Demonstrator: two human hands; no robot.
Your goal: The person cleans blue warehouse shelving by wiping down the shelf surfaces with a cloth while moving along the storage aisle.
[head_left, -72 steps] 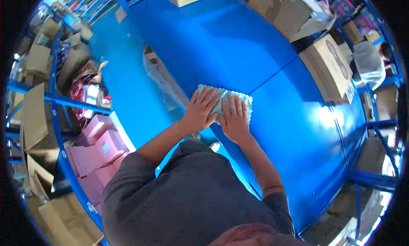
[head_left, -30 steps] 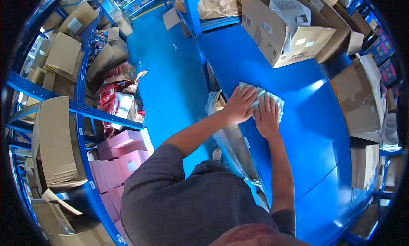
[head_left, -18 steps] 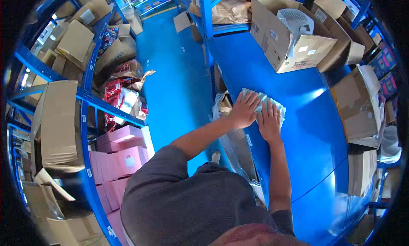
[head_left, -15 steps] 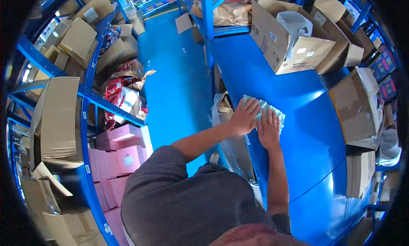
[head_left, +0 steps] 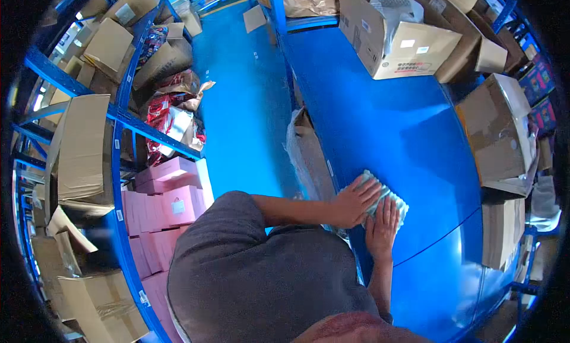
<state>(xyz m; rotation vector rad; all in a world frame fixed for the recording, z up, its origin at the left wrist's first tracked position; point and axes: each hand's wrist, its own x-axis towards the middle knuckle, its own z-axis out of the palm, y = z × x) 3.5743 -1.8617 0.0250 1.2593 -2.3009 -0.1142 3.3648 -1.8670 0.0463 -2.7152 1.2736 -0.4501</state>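
A pale green, crumpled cloth lies on the blue shelf surface, close to its left edge. My left hand presses flat on the cloth's left part, fingers stretched out. Beside it, my right hand also rests flat on the cloth, its fingers extended toward the far side. Both palms hide part of the cloth, and the two hands nearly touch.
An open cardboard box with bubble wrap stands at the shelf's far end. More cartons line the right side. Clear plastic hangs by the shelf edge. Across the blue aisle are pink boxes on a rack.
Both hands and the cloth have moved nearer to my body along the shelf, slightly to the right. The view has shifted a little, so the far box appears higher.
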